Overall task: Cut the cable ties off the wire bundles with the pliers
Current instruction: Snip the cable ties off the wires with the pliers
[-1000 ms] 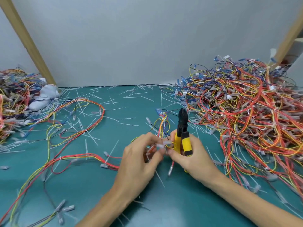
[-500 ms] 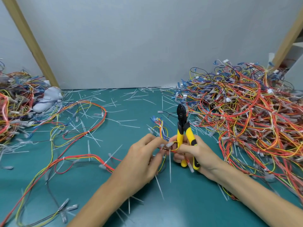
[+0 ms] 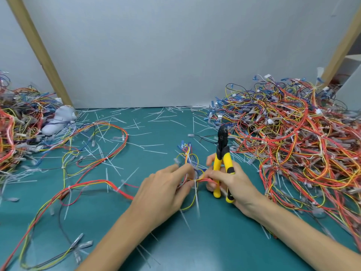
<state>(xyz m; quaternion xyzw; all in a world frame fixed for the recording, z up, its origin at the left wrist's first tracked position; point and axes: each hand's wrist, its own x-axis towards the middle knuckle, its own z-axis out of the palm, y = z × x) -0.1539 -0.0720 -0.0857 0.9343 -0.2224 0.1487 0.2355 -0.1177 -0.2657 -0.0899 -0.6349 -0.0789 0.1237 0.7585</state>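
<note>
Head view: pliers [image 3: 222,151] in right hand [image 3: 235,185], left hand [image 3: 162,189] perhaps on wires [image 3: 189,156]

Wire heap [image 3: 293,145] right on table [image 3: 205,247], smaller heap [image 3: 17,130] far left; cut ties [image 3: 155,152] scattered between; pliers [image 3: 222,139] just right of wire bundle [image 3: 188,155].

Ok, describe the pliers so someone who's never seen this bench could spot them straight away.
Find the big tangle of red and yellow wires on the right of the green table. Just left of it, the right hand grips the pliers upright, black nose up, beside the wire bundle the left hand pinches. Their yellow handles set them apart from the thin wires and white tie offcuts.
</note>
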